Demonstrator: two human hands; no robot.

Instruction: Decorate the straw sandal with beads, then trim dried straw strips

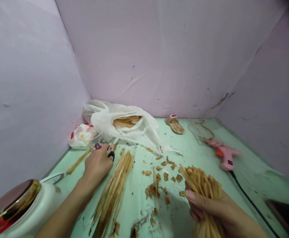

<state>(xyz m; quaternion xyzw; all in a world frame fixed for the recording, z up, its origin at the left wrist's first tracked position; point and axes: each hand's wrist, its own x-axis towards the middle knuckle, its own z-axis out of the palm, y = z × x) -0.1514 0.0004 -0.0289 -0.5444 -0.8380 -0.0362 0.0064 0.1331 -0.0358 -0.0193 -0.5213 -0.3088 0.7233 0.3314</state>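
Note:
My left hand reaches over the table's left side, its fingers closed around small scissors with a black handle. The fingertips are partly hidden. Small red and white beaded decorations lie just beyond that hand. To its right, a long bundle of dried plant strips lies loose on the table. My right hand grips a gathered, pleated bunch of dried husk strips, thumb across the front. Its folded ends fan out at the top.
A white plastic bag holding more strips lies at the back. Husk scraps litter the middle. A woven piece sits far back. A pink glue gun with a black cord stands right, a white jar front left.

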